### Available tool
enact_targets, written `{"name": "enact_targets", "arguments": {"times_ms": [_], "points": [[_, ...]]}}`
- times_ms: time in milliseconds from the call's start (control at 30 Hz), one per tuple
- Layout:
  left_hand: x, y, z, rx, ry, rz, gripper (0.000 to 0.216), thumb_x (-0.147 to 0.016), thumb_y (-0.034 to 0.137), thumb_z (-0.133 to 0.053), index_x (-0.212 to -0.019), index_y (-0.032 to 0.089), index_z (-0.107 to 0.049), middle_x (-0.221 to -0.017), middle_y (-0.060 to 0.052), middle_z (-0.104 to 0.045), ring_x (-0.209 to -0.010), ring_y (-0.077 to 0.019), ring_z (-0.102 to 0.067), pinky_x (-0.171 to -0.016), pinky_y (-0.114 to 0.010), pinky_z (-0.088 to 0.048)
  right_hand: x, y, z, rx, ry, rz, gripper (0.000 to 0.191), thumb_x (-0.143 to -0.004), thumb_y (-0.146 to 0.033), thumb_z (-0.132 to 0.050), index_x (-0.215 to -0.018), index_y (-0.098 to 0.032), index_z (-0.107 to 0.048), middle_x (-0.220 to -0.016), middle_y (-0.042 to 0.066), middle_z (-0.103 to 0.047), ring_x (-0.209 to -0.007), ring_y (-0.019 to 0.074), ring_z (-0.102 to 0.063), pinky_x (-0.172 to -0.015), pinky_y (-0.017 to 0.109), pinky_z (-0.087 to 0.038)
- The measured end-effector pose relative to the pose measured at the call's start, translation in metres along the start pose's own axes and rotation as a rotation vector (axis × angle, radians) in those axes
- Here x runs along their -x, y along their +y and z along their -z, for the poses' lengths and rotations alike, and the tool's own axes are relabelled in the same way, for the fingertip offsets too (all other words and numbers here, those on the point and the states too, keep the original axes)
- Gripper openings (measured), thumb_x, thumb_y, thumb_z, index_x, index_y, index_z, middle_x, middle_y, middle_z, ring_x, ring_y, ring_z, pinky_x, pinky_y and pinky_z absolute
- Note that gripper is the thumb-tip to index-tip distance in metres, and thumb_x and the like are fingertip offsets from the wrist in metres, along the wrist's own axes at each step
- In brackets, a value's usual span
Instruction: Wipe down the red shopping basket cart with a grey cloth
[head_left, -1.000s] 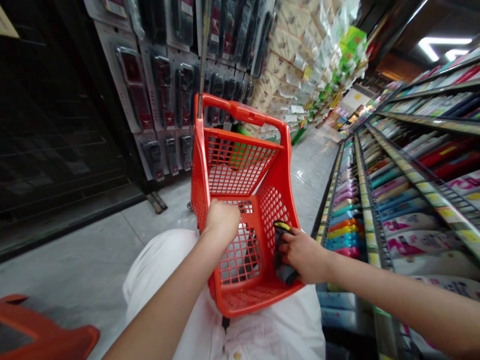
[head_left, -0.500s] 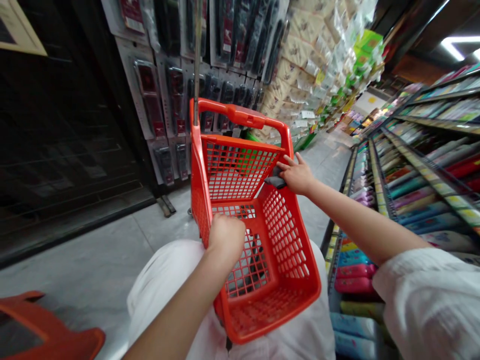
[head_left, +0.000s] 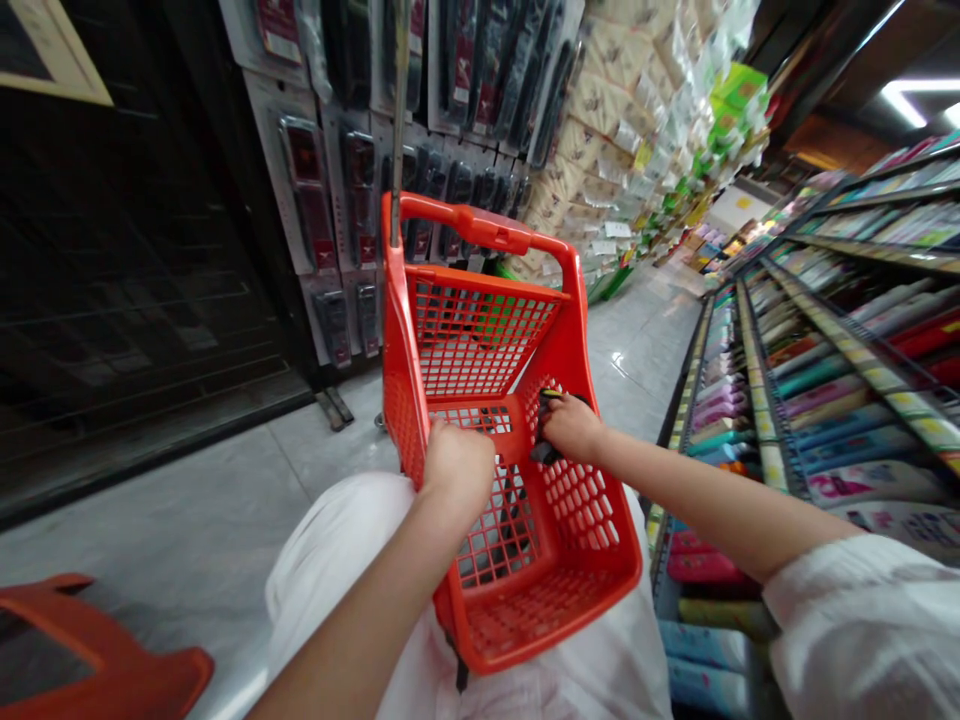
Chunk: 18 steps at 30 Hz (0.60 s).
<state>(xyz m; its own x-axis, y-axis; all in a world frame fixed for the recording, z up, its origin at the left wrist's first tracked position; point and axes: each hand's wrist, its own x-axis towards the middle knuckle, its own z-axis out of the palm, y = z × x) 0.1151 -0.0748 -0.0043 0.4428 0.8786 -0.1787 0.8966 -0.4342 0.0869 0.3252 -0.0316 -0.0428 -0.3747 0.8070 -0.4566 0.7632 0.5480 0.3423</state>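
A small red plastic shopping cart with grid walls stands between my knees, its handle on the far side. My left hand is closed in a fist over the cart's left rim; its fingertips are hidden. Inside the basket, against the right wall, my right hand is closed on a dark, cloth-like item with a thin yellow strip. Most of that item is covered by my fingers, so its exact kind does not show.
Packaged dark goods hang on a rack ahead, beside beige packs. Shelves of colourful packets run along the right. An orange-red plastic part lies at lower left. A thin metal pole rises by the handle.
My right hand has moved down from the cart's upper right rim into the basket with the dark item, its fingers now curled in. My left hand stays on the left rim.
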Motion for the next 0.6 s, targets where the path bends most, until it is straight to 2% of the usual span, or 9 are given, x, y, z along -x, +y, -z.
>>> {"name": "enact_targets", "arguments": {"times_ms": [67, 167, 233, 400, 533, 600], "points": [[-0.001, -0.001, -0.002, 0.005, 0.006, 0.002, 0.031, -0.083, 0.003, -0.045, -0.082, 0.010, -0.075, -0.087, -0.016, -0.076, -0.086, -0.0301, -0.071, -0.084, -0.043, -0.045, -0.012, 0.020, 0.018, 0.059, 0.100, -0.081, 0.031, -0.090, -0.013, -0.045, -0.097, -0.011, -0.075, -0.106, 0.017, -0.071, -0.110, 0.0313, -0.055, -0.105, 0.048, -0.035], [-0.001, -0.001, -0.004, 0.026, 0.011, 0.003, 0.031, -0.082, 0.002, -0.045, -0.083, 0.009, -0.075, -0.088, -0.017, -0.076, -0.087, -0.0301, -0.071, -0.079, -0.040, -0.046, -0.036, 0.045, 0.037, 0.125, 0.227, -0.222, 0.037, -0.094, -0.015, -0.039, -0.107, -0.009, -0.073, -0.129, 0.020, -0.061, -0.129, 0.0371, -0.041, -0.115, 0.056, -0.019], [-0.001, -0.001, -0.006, 0.037, 0.014, 0.007, 0.033, -0.082, 0.001, -0.043, -0.086, 0.008, -0.075, -0.088, -0.018, -0.076, -0.087, -0.0299, -0.071, -0.076, -0.039, -0.047, -0.056, 0.050, 0.037, 0.114, 0.206, -0.299, 0.041, -0.095, -0.016, -0.036, -0.114, -0.007, -0.071, -0.141, 0.021, -0.052, -0.138, 0.0395, -0.032, -0.116, 0.058, -0.016], [-0.001, 0.000, -0.011, 0.054, 0.033, 0.027, 0.032, -0.082, 0.000, -0.044, -0.085, 0.008, -0.075, -0.084, -0.017, -0.075, -0.083, -0.0274, -0.071, -0.068, -0.034, -0.047, -0.105, 0.025, -0.002, 0.020, -0.001, -0.398, 0.046, -0.088, -0.018, -0.049, -0.131, -0.007, -0.060, -0.151, 0.021, -0.040, -0.145, 0.0394, -0.023, -0.117, 0.056, -0.019], [0.000, 0.000, -0.013, 0.054, 0.037, 0.051, 0.033, -0.083, -0.001, -0.043, -0.089, 0.007, -0.074, -0.082, -0.017, -0.074, -0.082, -0.0271, -0.071, -0.066, -0.033, -0.047, -0.132, 0.001, -0.041, -0.048, -0.053, -0.395, 0.052, -0.083, -0.017, -0.054, -0.135, -0.016, -0.058, -0.150, 0.017, -0.044, -0.146, 0.0369, -0.025, -0.119, 0.057, -0.015], [0.000, -0.001, -0.012, 0.054, 0.030, 0.056, 0.035, -0.083, -0.002, -0.041, -0.093, 0.007, -0.074, -0.084, -0.017, -0.074, -0.082, -0.0273, -0.072, -0.066, -0.033, -0.048, -0.140, -0.005, -0.055, -0.077, -0.065, -0.384, 0.053, -0.084, -0.017, -0.051, -0.137, -0.016, -0.056, -0.151, 0.016, -0.042, -0.147, 0.0357, -0.025, -0.119, 0.057, -0.013]]}}
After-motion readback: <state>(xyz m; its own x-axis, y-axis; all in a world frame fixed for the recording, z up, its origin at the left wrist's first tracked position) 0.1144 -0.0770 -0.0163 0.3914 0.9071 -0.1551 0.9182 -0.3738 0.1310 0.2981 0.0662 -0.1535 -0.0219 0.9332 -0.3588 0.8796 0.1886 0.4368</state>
